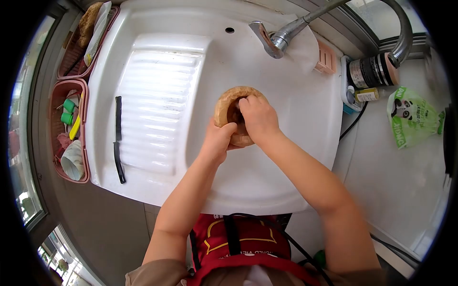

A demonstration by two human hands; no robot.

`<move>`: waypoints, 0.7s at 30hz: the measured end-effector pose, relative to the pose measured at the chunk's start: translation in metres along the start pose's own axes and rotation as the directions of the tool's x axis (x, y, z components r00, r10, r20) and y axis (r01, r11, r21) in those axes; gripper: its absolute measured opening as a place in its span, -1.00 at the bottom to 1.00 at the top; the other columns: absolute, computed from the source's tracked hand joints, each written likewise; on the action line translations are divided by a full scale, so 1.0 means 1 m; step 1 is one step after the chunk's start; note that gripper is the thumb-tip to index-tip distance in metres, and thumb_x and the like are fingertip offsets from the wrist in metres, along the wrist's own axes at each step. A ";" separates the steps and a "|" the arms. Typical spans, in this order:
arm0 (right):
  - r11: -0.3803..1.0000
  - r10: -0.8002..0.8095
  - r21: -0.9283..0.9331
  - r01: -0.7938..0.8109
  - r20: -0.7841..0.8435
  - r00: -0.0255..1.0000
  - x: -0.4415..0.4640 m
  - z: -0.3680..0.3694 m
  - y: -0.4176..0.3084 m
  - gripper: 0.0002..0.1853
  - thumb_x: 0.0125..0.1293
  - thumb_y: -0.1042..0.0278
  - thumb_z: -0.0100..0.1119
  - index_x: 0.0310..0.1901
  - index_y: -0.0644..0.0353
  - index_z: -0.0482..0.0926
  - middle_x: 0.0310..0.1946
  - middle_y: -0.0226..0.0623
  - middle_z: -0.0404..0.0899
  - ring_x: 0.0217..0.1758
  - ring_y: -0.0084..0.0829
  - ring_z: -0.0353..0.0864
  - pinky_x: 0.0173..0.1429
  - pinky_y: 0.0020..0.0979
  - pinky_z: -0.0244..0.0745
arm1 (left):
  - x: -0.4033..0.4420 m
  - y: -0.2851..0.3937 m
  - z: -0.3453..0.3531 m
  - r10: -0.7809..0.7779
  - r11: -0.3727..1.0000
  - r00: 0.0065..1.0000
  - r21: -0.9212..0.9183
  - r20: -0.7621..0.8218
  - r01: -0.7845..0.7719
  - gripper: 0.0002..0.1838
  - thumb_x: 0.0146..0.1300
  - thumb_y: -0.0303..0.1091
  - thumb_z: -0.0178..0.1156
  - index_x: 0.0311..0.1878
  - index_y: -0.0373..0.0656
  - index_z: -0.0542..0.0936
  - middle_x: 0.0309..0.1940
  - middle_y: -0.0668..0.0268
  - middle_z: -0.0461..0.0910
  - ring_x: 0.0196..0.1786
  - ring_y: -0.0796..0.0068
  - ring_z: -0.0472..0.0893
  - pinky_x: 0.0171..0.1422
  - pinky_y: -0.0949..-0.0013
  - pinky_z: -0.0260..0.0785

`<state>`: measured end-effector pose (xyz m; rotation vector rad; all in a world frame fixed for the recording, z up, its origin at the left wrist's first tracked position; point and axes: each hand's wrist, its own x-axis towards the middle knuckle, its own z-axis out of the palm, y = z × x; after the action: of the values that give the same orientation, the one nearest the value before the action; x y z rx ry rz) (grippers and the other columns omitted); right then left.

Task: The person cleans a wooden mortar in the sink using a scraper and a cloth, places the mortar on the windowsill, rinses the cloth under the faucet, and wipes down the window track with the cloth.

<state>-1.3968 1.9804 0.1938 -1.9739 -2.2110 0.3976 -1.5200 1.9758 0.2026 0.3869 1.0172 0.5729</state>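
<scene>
Left hand point(222, 136) has the hollow tan vessel point(223, 106), thumb up on the rim, the other fingers mostly hidden round the side; right hand point(259, 117) dips into the mouth, fingers curled down inside, and whether they're pinching anything I cannot tell; the vessel itself is out over the white sink point(291, 167), just right of the ribbed drainboard point(157, 105), opening facing up; round, thick-walled, mottled outside and dark brown within; over to the left, the lower pink basket point(86, 121) carries green pieces point(67, 112), a yellow strip point(75, 127) and a pale roll point(72, 159); the upper pink basket point(99, 47) has a brown lumpy item point(88, 24) beside a whitish packet point(98, 31).
</scene>
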 end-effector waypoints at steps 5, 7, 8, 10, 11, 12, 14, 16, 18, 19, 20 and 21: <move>0.863 0.009 0.491 -0.116 0.215 0.977 -0.006 -0.025 -0.002 -0.94 0.11 0.54 0.05 -0.36 0.22 0.51 -0.30 -0.26 0.44 -0.19 -0.26 0.51 -0.16 -0.28 0.47 | 0.000 0.004 -0.004 -0.056 0.998 0.997 -0.038 0.056 0.058 -0.54 0.00 -0.57 -0.06 0.06 -0.24 0.37 -0.14 0.16 0.50 -0.14 0.32 0.60 -0.16 0.17 0.62; 0.994 0.009 0.094 -0.050 0.398 0.917 -0.013 -0.034 0.004 -0.94 0.13 0.52 0.07 -0.35 0.22 0.52 -0.30 -0.26 0.45 -0.19 -0.26 0.51 -0.14 -0.27 0.47 | 0.005 -0.002 -0.007 0.099 0.995 0.995 0.003 -0.017 -0.099 -0.55 -0.02 -0.60 -0.03 0.05 -0.26 0.35 -0.17 0.19 0.50 -0.16 0.38 0.60 -0.23 0.23 0.62; 0.994 0.023 -0.107 0.021 0.391 0.920 -0.013 -0.032 0.004 -0.83 0.15 0.43 0.12 -0.21 0.23 0.53 -0.18 -0.27 0.43 -0.13 -0.27 0.52 -0.07 -0.29 0.52 | 0.006 -0.006 -0.006 0.097 0.995 0.995 0.001 -0.014 -0.097 -0.55 -0.02 -0.60 -0.03 0.05 -0.26 0.35 -0.17 0.19 0.50 -0.16 0.38 0.60 -0.23 0.23 0.62; 0.987 0.065 -0.160 -0.015 0.310 0.949 -0.008 -0.028 0.002 -0.83 0.13 0.44 0.13 -0.22 0.24 0.53 -0.22 -0.26 0.45 -0.14 -0.28 0.53 -0.10 -0.29 0.52 | 0.011 -0.014 -0.004 0.146 0.987 0.986 0.075 -0.075 -0.140 -0.57 -0.03 -0.62 -0.03 0.00 -0.26 0.38 -0.21 0.21 0.51 -0.20 0.42 0.59 -0.19 0.24 0.61; 0.978 0.092 -0.203 -0.045 0.228 0.969 -0.006 -0.025 0.001 -0.82 0.12 0.45 0.15 -0.22 0.26 0.53 -0.25 -0.25 0.47 -0.15 -0.30 0.54 -0.12 -0.30 0.52 | 0.008 -0.011 -0.001 0.140 0.988 0.987 0.072 -0.075 -0.135 -0.57 -0.03 -0.62 -0.03 0.00 -0.26 0.38 -0.21 0.21 0.51 -0.20 0.42 0.59 -0.19 0.24 0.61; 0.979 0.091 -0.201 -0.044 0.228 0.969 -0.004 -0.019 0.002 -0.82 0.12 0.45 0.15 -0.22 0.26 0.53 -0.25 -0.25 0.47 -0.15 -0.30 0.54 -0.12 -0.30 0.52 | 0.002 -0.003 0.001 0.132 0.991 0.991 0.032 -0.028 -0.131 -0.57 -0.02 -0.60 -0.04 0.02 -0.25 0.38 -0.21 0.20 0.51 -0.20 0.41 0.60 -0.21 0.28 0.60; 0.977 0.100 0.207 -0.060 -0.189 0.977 0.002 -0.007 -0.003 -0.88 0.11 0.49 0.16 -0.29 0.29 0.56 -0.31 -0.24 0.52 -0.22 -0.33 0.54 -0.19 -0.35 0.51 | 0.003 0.001 -0.003 0.130 0.992 0.992 -0.008 0.003 -0.130 -0.56 -0.01 -0.59 -0.05 0.03 -0.23 0.39 -0.20 0.19 0.52 -0.21 0.40 0.61 -0.23 0.31 0.59; 0.832 0.320 0.497 -0.248 -0.064 0.945 0.005 -0.006 -0.018 -0.89 0.12 0.49 0.16 -0.31 0.30 0.57 -0.32 -0.24 0.56 -0.25 -0.36 0.55 -0.21 -0.38 0.50 | 0.011 -0.008 -0.007 0.096 0.995 0.995 0.011 0.033 -0.096 -0.58 0.00 -0.60 -0.06 0.02 -0.24 0.39 -0.20 0.18 0.52 -0.20 0.39 0.60 -0.21 0.32 0.57; 0.434 0.464 0.786 -0.441 0.225 0.857 0.005 -0.017 -0.025 -0.88 0.17 0.47 0.14 -0.31 0.32 0.61 -0.29 -0.23 0.62 -0.29 -0.45 0.58 -0.21 -0.46 0.49 | 0.011 -0.008 -0.008 0.098 0.995 0.994 -0.006 0.056 -0.097 -0.57 -0.01 -0.60 -0.05 0.02 -0.24 0.40 -0.19 0.19 0.52 -0.18 0.40 0.60 -0.20 0.32 0.56; 0.436 0.462 0.786 -0.439 0.224 0.858 0.006 -0.021 -0.023 -0.88 0.17 0.47 0.14 -0.31 0.32 0.61 -0.29 -0.23 0.62 -0.29 -0.45 0.58 -0.21 -0.46 0.49 | 0.011 -0.005 -0.009 0.109 0.994 0.991 -0.015 0.075 -0.108 -0.56 -0.02 -0.60 -0.04 0.03 -0.24 0.40 -0.19 0.19 0.51 -0.17 0.41 0.59 -0.18 0.33 0.56; 0.377 0.350 0.776 -0.505 0.386 0.854 0.006 -0.026 -0.016 -0.86 0.17 0.46 0.16 -0.26 0.32 0.61 -0.31 -0.27 0.63 -0.27 -0.50 0.58 -0.18 -0.48 0.48 | 0.010 -0.003 -0.011 0.110 0.994 0.991 -0.016 0.073 -0.109 -0.56 -0.02 -0.60 -0.04 0.03 -0.24 0.40 -0.19 0.19 0.51 -0.17 0.41 0.59 -0.18 0.33 0.56; 0.325 0.223 0.750 -0.576 0.531 0.818 0.004 -0.030 -0.009 -0.83 0.18 0.46 0.17 -0.21 0.32 0.61 -0.32 -0.31 0.64 -0.25 -0.55 0.58 -0.15 -0.50 0.47 | 0.009 -0.002 -0.012 0.156 0.987 0.985 0.015 0.071 -0.157 -0.53 -0.04 -0.60 -0.03 0.05 -0.24 0.39 -0.19 0.20 0.51 -0.17 0.43 0.58 -0.17 0.35 0.54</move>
<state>-1.3969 1.9867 0.2251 -1.7640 -0.9954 1.6944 -1.5266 1.9804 0.1900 0.5050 0.9316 0.6859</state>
